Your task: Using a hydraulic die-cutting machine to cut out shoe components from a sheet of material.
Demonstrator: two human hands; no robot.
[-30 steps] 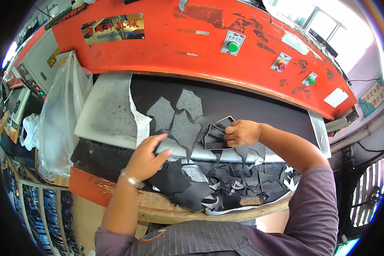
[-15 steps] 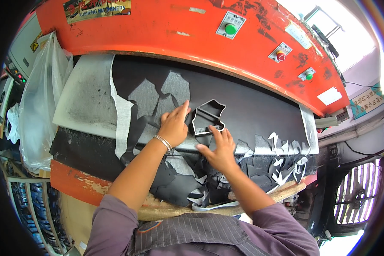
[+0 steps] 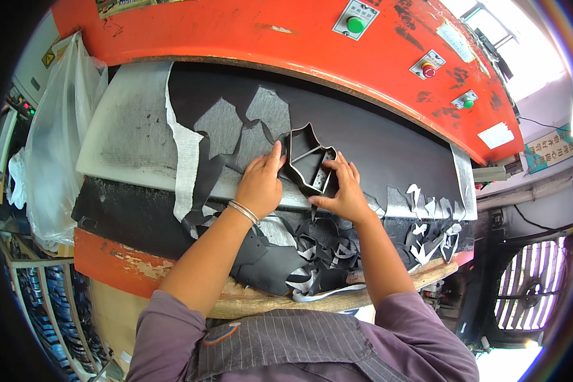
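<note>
Hands (image 3: 261, 184) (image 3: 349, 195) half-curled: right grips hollow, angular metal frame (image 3: 307, 153); left alongside, hold unclear.

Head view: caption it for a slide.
Right hand holds a metal cutting die on black sheeting, left hand alongside.

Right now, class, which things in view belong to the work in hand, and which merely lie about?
In the job:
metal cutting die, between left hand and right hand
black sheet beneath it
pale board underneath

Apparently lying about:
black offcuts along the near edge
clear plastic bag at left
</note>
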